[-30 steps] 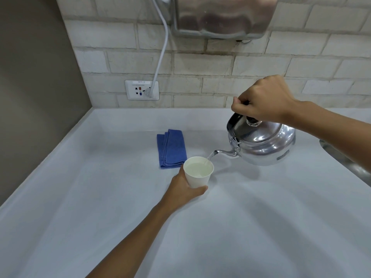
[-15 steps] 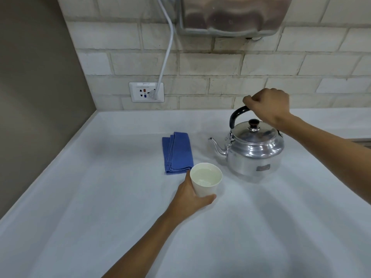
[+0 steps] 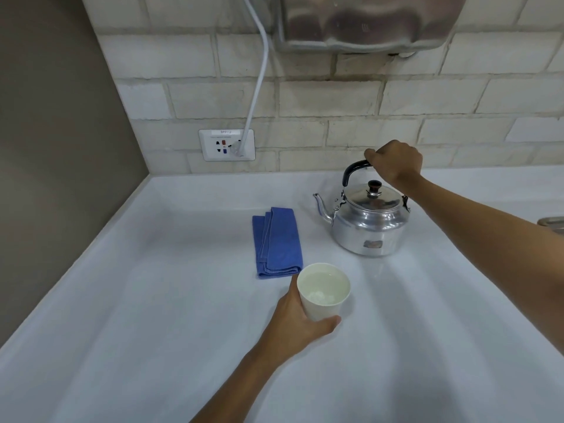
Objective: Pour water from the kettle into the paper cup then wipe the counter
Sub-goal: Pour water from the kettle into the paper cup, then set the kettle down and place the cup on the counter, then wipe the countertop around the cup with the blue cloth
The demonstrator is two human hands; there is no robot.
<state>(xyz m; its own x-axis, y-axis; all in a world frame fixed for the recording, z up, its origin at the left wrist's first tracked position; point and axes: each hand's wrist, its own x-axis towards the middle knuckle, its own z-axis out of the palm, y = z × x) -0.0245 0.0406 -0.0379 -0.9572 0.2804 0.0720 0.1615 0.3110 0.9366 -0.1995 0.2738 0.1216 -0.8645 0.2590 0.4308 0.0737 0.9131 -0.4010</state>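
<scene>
I note left hand grasping full paper cup; right hand clenched on kettle handle. Risk: squeezing thin cup spills water near blue cloth.

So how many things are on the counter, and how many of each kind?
Kettle: 1
Paper cup: 1
Blue cloth: 1
Total: 3
</scene>
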